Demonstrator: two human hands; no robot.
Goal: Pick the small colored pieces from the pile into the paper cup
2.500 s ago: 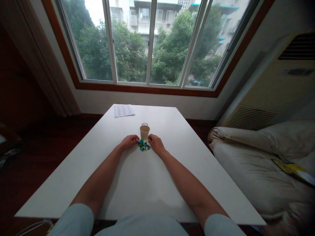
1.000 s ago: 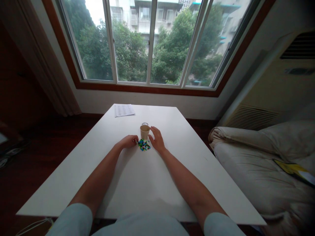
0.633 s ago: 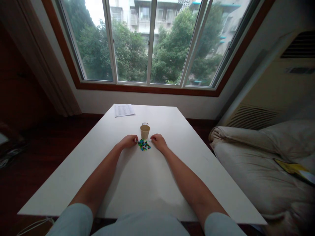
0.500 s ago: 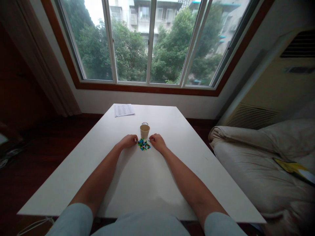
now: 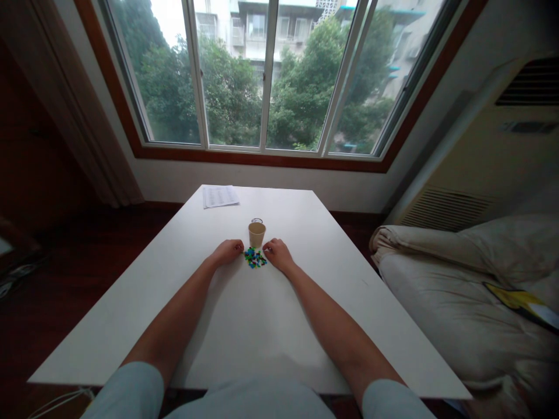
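Note:
A small heap of colourful beads or tiny bricks [image 5: 255, 258], mostly blue, green and dark red, lies on the white table [image 5: 257, 326]. Just behind it stands an upright brown paper cup [image 5: 257, 234]. My left hand [image 5: 229, 251] rests at the heap's left edge with fingers curled together; whatever they pinch is too small to make out. On the opposite side, my right hand [image 5: 278, 254] has its fingertips pressed together close to the heap and the cup's base. What sits between those fingertips is also too small to tell.
A dark thin loop [image 5: 257, 220] lies behind the cup. Printed sheets [image 5: 220, 196] rest at the table's far left corner. Right of the table is a padded beige couch [image 5: 437, 291]; a window [image 5: 262, 75] fills the wall ahead.
My right hand has shifted slightly left, toward the heap. My left hand has barely moved, and the cup stands where it was.

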